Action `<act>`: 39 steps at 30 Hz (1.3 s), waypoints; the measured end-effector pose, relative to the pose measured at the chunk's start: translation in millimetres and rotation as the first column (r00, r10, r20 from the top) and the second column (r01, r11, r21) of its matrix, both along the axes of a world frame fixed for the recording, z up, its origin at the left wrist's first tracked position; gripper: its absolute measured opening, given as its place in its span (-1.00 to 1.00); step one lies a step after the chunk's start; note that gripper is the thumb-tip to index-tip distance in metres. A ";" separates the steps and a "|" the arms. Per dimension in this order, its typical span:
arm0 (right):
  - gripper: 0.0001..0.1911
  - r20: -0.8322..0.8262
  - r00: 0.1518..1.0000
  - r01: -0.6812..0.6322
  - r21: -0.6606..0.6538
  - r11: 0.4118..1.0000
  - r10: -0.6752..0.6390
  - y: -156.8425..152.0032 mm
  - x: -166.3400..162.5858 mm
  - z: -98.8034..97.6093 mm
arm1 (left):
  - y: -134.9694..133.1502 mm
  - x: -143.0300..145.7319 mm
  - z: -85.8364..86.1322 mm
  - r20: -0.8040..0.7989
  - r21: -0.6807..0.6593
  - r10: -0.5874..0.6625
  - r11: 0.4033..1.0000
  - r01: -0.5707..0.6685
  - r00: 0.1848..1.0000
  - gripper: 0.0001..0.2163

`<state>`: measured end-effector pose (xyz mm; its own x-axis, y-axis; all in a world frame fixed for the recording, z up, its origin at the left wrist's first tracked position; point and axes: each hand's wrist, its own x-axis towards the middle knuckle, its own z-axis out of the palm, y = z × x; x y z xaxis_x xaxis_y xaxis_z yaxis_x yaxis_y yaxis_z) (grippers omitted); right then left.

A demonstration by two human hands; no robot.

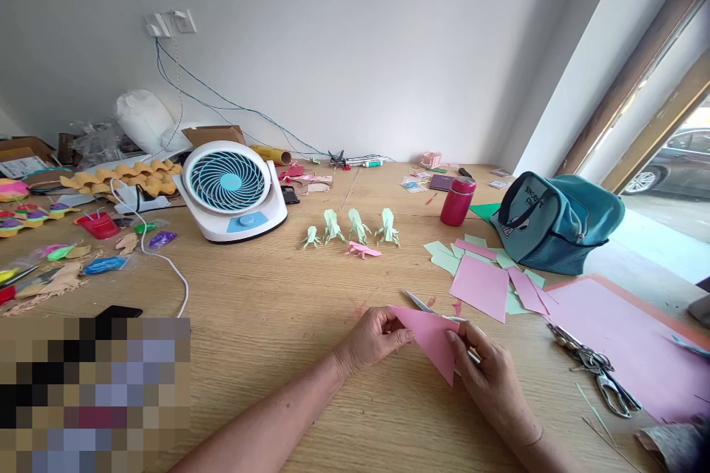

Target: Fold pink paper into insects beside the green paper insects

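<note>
While both hands hold the pink paper point(433, 344) just over the desk point(266, 310), its triangle depends on two pinches. Left hand point(378, 340): thumb and fingers closed on the upper-left corner. Right hand point(488, 366): thumb pressed near the right corner, fingers curled behind. Uneven pull could skew or crease the sheet; cannot tell whether its layers line up. Scissors point(417, 301) lie right behind, partly hidden by paper and right hand; a careless reach might nick sheet or finger. Fan point(227, 181) faces forward; if running, its draught could topple the green figures point(331, 226).
</note>
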<state>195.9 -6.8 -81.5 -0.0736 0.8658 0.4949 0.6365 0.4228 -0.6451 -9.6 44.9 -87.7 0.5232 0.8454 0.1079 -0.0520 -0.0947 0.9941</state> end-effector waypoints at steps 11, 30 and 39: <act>-0.72 -0.011 0.997 -0.071 -0.075 0.995 0.071 -7.2 -1.5 7.0 | -6.1 -0.1 14.1 0.014 -0.009 0.146 0.989 -0.146 0.989 -0.66; -0.68 -0.130 0.980 -0.182 -0.301 0.936 0.148 -4.0 -10.7 -5.2 | -6.0 2.4 7.3 0.040 -0.016 0.070 0.997 -0.070 0.997 -0.70; -0.74 -0.087 0.979 -0.202 -0.224 0.953 0.187 -4.3 -9.0 -3.3 | -12.0 0.9 8.6 -0.004 -0.016 0.062 0.998 -0.062 0.998 -0.72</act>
<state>186.9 -11.0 -84.8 -0.2267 0.9291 0.2923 0.5114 0.3690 -0.7761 -8.7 32.9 -79.1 0.4705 0.8776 0.0917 -0.0427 -0.0811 0.9958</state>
